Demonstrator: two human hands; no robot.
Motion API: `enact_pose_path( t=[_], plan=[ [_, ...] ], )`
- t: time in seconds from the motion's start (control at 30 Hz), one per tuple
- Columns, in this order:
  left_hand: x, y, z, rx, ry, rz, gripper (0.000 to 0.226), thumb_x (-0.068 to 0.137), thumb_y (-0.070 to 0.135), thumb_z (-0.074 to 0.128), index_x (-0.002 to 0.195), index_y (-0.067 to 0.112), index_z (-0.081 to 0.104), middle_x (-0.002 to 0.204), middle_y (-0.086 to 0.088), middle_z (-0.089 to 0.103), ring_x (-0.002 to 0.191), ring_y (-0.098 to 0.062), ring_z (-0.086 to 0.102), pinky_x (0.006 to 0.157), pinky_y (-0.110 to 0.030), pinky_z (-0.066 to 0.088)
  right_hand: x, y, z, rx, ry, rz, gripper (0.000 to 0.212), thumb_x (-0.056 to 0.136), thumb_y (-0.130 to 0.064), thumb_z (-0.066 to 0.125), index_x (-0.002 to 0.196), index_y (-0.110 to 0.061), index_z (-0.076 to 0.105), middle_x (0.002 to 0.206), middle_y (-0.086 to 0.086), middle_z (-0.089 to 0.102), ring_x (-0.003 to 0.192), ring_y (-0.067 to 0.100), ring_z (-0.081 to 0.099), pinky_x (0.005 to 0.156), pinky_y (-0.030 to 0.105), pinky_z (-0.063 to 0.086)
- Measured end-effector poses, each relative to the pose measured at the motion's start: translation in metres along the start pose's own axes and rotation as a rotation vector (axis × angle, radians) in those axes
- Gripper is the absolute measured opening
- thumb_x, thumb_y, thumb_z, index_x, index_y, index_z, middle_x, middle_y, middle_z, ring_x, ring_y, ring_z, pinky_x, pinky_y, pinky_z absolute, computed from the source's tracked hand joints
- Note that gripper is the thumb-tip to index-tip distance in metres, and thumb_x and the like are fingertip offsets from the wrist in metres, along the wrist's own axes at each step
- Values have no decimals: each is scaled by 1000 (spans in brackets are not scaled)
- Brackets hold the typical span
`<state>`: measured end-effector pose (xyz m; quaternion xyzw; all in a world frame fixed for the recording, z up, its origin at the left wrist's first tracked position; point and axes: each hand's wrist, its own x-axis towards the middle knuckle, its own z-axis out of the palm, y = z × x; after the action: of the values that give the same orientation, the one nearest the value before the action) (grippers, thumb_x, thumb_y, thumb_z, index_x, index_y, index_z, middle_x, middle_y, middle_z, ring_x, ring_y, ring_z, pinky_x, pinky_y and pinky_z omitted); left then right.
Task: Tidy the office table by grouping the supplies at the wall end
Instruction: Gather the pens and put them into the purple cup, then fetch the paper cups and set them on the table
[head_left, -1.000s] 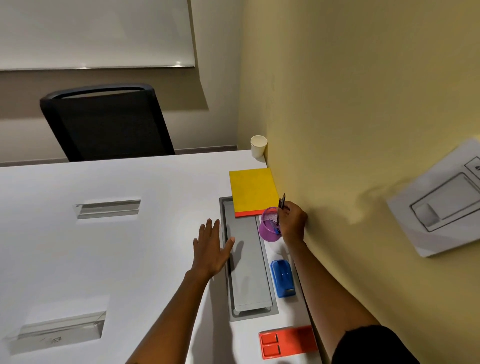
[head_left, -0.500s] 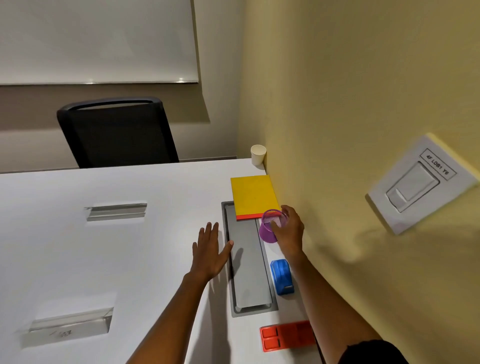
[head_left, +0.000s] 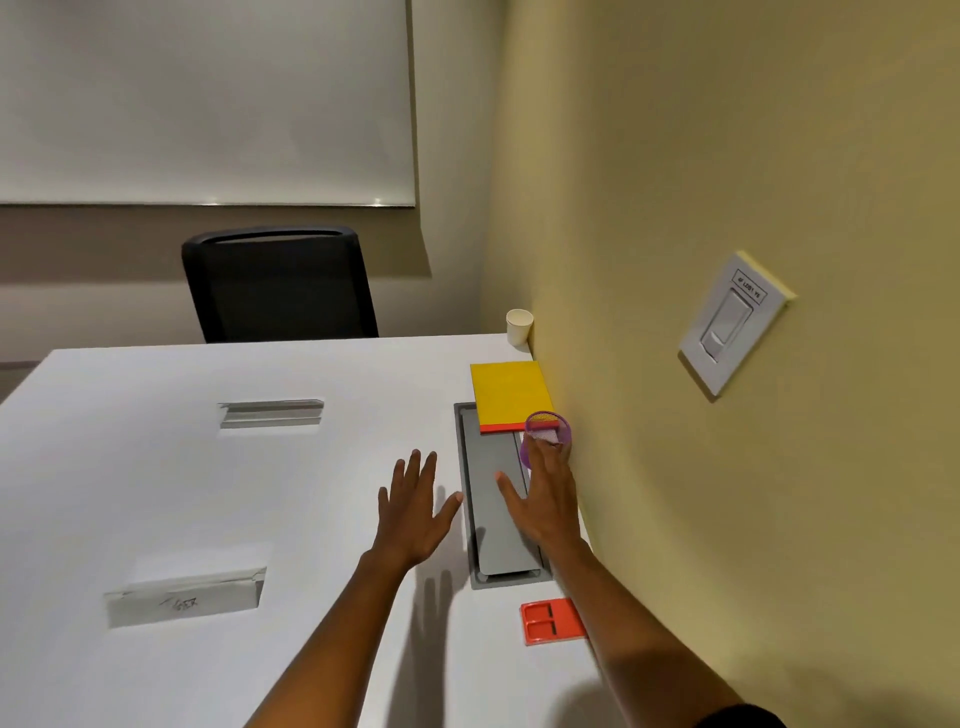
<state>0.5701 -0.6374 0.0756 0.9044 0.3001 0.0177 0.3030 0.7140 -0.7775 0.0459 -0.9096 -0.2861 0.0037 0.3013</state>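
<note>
Leftmost, at about eight o'clock on the white table (head_left: 156, 467), a cable cut-out (head_left: 184, 597) carries faint scribbled writing too smudged to read; a second cut-out (head_left: 270, 414) lies at ten o'clock; beyond it, at twelve o'clock past the far edge, stands a black chair (head_left: 280, 286). Nearer centre, the left hand (head_left: 415, 512) lies flat on the tabletop, fingers straight and spread, holding nothing; just at its three o'clock runs the grey cable tray (head_left: 493, 519); over it the right hand (head_left: 545, 499) hovers with fingers straight and thumb spread, gripping nothing, its fingertips at the purple mesh pen cup (head_left: 548, 431), contact uncertain. This cup stands by the yellow wall (head_left: 727, 156), touching the near edge of the yellow pad (head_left: 511, 395); a paper cup (head_left: 519, 326) sits at the corner beyond; at six o'clock of the tray lies a red organiser tray (head_left: 550, 621). Farthest right, the wall switch (head_left: 732, 322) bears a label, roughly "4F LDB1 Y6".
</note>
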Motion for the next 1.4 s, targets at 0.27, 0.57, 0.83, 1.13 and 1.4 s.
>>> enact_pose_path(
  t=[0.27, 0.57, 0.83, 1.13, 1.4],
  plan=[
    [-77, -11, 9, 113, -10, -1, 76, 92, 64, 24, 153, 27, -3, 160, -2, -16, 147, -23, -16, 117, -52, -2, -72, -18, -12, -264, -149, -40, 106, 64, -88, -14, 152, -33, 8, 162, 2, 5, 149, 27, 6, 118, 53, 10],
    [-143, -33, 12, 176, 54, -133, 79, 87, 70, 12, 152, 29, -5, 159, -3, -19, 147, -25, -19, 116, -54, -3, -123, -37, -8, -300, -243, -105, 101, 65, -89, -7, 151, -38, 8, 162, 1, 4, 149, 29, 5, 117, 55, 6],
    [-174, -67, -9, 181, 189, -292, 110, 56, 82, -27, 151, 31, -8, 159, -1, -22, 147, -25, -19, 116, -55, -1, -115, -82, 18, -257, -326, -290, 84, 80, -81, 18, 151, -38, 3, 162, 0, -3, 149, 28, -1, 118, 55, 6],
    [-236, -105, -54, 309, 330, -554, 96, 68, 76, -22, 151, 29, -11, 158, -3, -23, 147, -26, -19, 117, -55, -2, -118, -162, 65, -214, -400, -635, 86, 80, -82, 19, 152, -35, 11, 162, 2, 5, 148, 30, 7, 117, 56, 11],
    [-339, -137, -112, 417, 527, -890, 83, 81, 74, -2, 152, 30, -6, 160, -4, -16, 147, -27, -16, 116, -57, 0, -189, -273, 94, -99, -506, -999, 84, 81, -81, 23, 151, -38, 5, 162, -1, -2, 149, 28, 0, 118, 55, 4]
  ],
)
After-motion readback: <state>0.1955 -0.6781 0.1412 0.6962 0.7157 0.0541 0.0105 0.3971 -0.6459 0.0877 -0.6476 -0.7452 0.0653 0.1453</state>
